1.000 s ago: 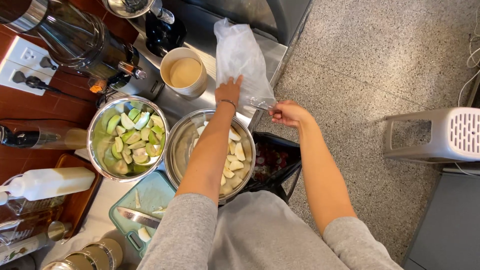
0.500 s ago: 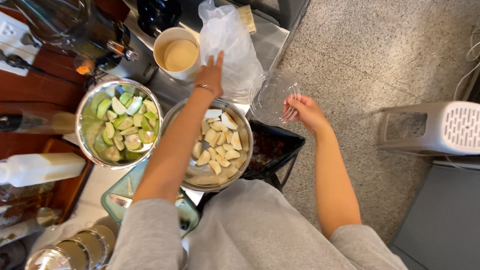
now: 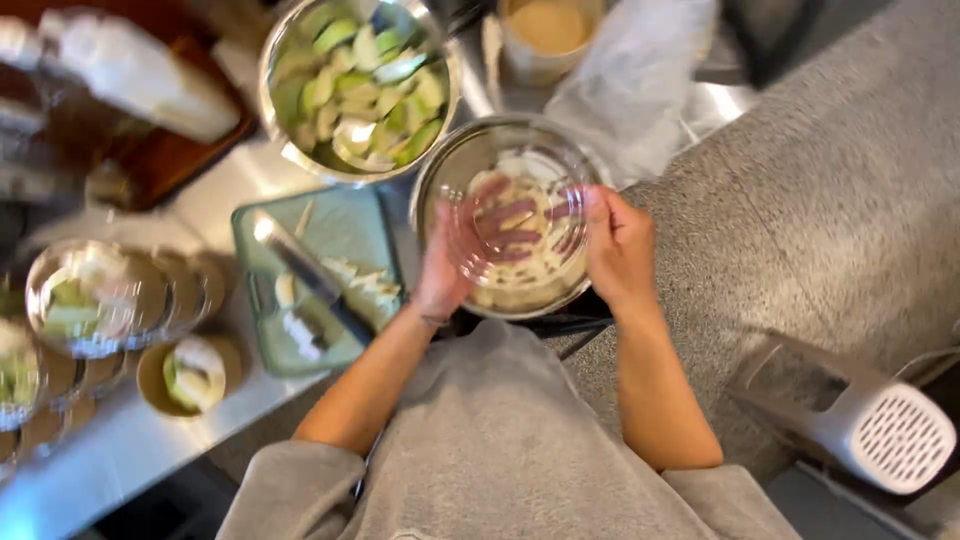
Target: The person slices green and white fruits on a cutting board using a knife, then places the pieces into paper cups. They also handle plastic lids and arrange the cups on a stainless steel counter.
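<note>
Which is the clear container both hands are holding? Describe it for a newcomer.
Start at the steel counter and find the metal bowl of pale slices at its right end. Above it, the left hand and right hand hold a clear plastic container, the only see-through item there.

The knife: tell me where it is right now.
In the head view the knife lies diagonally on the teal cutting board, on the person's left, beside the left hand and below the metal bowl of green slices.
</note>
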